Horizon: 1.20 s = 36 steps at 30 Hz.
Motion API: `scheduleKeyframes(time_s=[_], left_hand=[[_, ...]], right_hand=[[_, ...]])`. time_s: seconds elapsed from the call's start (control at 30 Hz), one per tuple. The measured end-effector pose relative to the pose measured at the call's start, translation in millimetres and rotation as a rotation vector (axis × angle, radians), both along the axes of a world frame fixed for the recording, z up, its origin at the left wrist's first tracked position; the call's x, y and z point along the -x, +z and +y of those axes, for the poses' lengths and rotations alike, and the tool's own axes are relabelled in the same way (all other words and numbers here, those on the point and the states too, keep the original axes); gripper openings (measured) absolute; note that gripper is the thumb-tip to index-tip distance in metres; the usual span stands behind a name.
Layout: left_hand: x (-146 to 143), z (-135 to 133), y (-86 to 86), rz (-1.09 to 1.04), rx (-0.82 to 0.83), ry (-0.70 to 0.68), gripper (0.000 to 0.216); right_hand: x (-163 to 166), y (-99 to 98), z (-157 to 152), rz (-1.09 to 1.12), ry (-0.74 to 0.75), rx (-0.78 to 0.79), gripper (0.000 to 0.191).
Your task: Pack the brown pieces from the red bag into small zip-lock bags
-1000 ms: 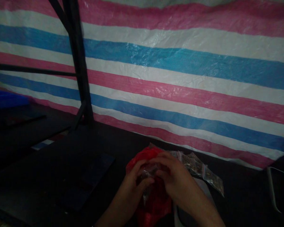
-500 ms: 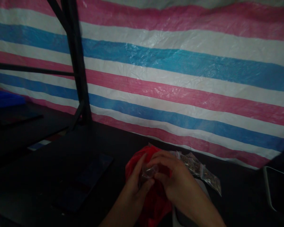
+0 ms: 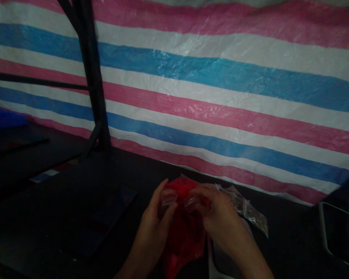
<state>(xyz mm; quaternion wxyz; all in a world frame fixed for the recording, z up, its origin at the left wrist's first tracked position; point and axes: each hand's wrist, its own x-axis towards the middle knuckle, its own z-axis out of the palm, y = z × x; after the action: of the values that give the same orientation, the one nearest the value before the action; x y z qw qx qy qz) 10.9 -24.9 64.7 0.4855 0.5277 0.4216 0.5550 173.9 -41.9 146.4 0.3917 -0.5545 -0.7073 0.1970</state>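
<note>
Two rounded, see-through pieces [image 3: 169, 199] gleam faintly over crumpled red plastic [image 3: 187, 242].

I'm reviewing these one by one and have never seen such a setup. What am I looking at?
There is no machine: these are a person's bare hands, seen from a head-worn camera looking forward and down. The left hand holds a clear plastic piece; the right hand holds another clear piece, too dim to identify. Below them is crumpled red plastic. On the dark table lie small clear bags with brownish contents. Behind hangs a striped sheet.
</note>
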Motion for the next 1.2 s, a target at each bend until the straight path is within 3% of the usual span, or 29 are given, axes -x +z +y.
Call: scheduleKeyframes(time_s=[0.17, 0.33, 0.7, 0.87, 1.2], left_hand=[[0.6, -0.1, -6.0, 0.136, -0.005, -0.071, 0.061], [-0.4, -2.6, -9.6, 0.199, -0.001, -0.131, 0.063], [2.1, -3.7, -18.9, 0.168, -0.033, -0.172, 0.062], [6.6, -4.0, -22.9, 0.247, -0.034, -0.099, 0.068], [14.8, -0.9, -26.9, 0.236, -0.023, -0.094, 0.069]], right_hand=[[-6.1, -23.5, 10.1, -0.176, -0.123, 0.1, 0.053], [-9.3, -38.7, 14.9, -0.186, -0.167, 0.139, 0.052], [-11.7, -39.8, 7.6, -0.166, -0.125, 0.159, 0.051], [-7.6, -36.3, 3.0, -0.157, -0.084, 0.223, 0.052], [-2.7, -41.1, 8.9, -0.05, -0.017, 0.243, 0.045]])
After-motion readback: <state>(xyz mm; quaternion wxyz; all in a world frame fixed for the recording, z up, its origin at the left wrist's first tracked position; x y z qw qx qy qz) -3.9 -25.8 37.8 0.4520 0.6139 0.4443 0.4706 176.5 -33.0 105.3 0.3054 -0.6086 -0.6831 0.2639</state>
